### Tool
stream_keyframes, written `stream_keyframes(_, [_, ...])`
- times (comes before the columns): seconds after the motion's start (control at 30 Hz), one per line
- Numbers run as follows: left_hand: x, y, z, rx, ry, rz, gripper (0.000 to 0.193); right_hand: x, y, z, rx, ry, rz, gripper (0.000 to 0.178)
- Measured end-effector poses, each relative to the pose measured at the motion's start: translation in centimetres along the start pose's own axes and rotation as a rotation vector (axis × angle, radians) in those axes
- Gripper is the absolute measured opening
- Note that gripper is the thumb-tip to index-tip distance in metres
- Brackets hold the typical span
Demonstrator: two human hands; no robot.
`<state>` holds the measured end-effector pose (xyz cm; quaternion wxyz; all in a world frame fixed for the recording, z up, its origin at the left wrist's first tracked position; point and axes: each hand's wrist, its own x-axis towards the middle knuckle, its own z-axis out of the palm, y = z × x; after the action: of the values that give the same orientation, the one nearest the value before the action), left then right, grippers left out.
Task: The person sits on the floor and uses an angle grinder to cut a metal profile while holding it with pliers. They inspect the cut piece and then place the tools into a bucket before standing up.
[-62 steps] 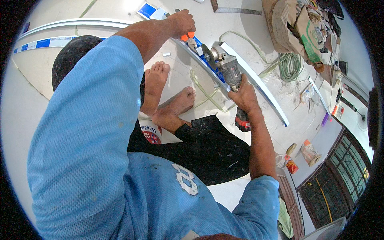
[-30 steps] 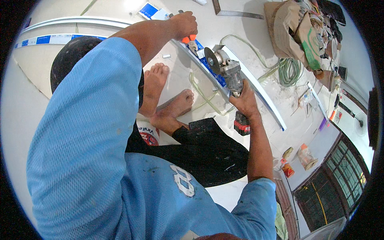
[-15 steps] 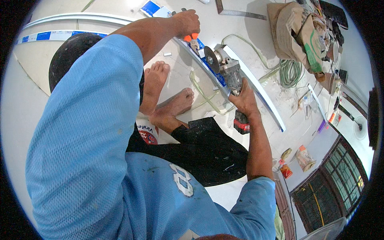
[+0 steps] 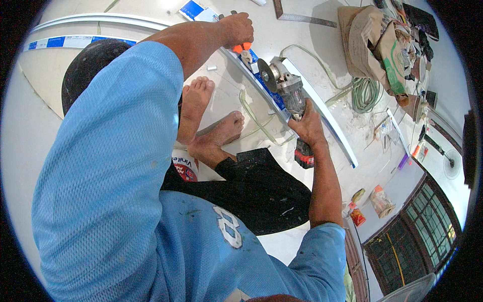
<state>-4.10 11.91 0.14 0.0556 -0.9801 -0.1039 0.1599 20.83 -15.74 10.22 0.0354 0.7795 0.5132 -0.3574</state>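
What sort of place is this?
Probably a room under renovation or fit-out: a grinder in the right hand, long white strips and a green coil on the floor.

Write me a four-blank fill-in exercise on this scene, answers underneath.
The right hand grips a cordless angle ____.
The tool in the left hand shows bright ____ parts.
The person's shirt is light ____.
Without shoes, the person's feet are ____.

Missing words: grinder; orange; blue; bare.
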Motion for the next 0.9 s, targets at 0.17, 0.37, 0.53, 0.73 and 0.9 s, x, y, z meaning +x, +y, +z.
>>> stream_keyframes(0.17, [0.3, 0.1, 0.1, 0.017, -0.024, -0.020, 0.012, 0.2, 0.6, 0.5, -0.028, 0.032, -0.031, 0.083])
stream_keyframes(0.37, [0.2, -0.1, 0.3, 0.004, 0.016, 0.003, 0.015, 0.0, 0.1, 0.3, -0.036, 0.001, 0.011, 0.081])
stream_keyframes(0.53, [0.2, -0.2, 0.4, -0.022, 0.011, 0.010, 0.015, 0.1, -0.1, 0.5, -0.016, 0.034, -0.022, 0.084])
stream_keyframes(0.73, [0.1, -0.1, -0.1, -0.015, -0.016, -0.003, 0.016, 0.2, -0.4, 0.7, -0.018, 0.054, -0.023, 0.085])
stream_keyframes(0.9, [0.2, -0.1, -0.1, 0.001, -0.029, -0.005, 0.017, 0.1, 0.1, 0.9, -0.047, 0.044, -0.021, 0.085])
